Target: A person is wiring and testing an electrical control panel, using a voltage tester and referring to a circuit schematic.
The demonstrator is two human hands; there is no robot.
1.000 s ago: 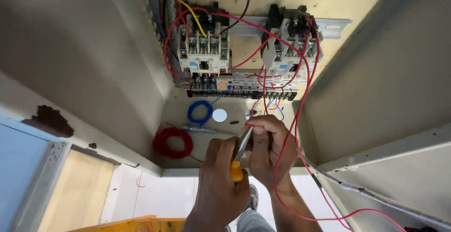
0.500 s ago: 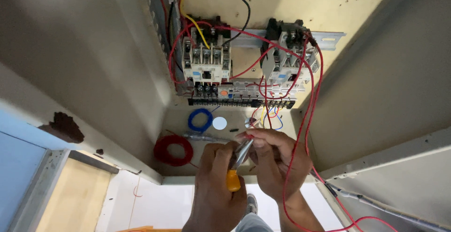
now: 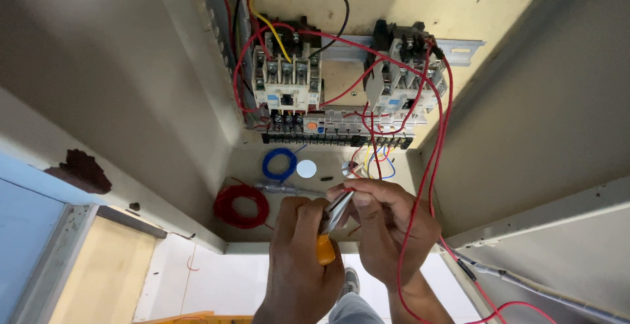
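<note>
Head view into an open beige electrical cabinet. Left hand has its grip wrapped closed around an orange-handled plier-type tool; orange handle end sticks out below the fingers, metal jaws point up toward the right hand. Right hand sits just beside it, touching, fingers curled shut, pinching at the tool's tip; what exactly sits between the fingertips is too small to tell, likely a wire end. A long red wire runs from the upper contactor down past the right wrist and out of the cabinet. Both hands hover at the cabinet's lower opening, below the black terminal strip. Above that strip: left contactor and right contactor on a metal rail, with red, yellow and black leads. On the cabinet floor: blue wire coil, red wire coil, a clear-handled screwdriver lying flat near the left hand, small white disc.
</note>
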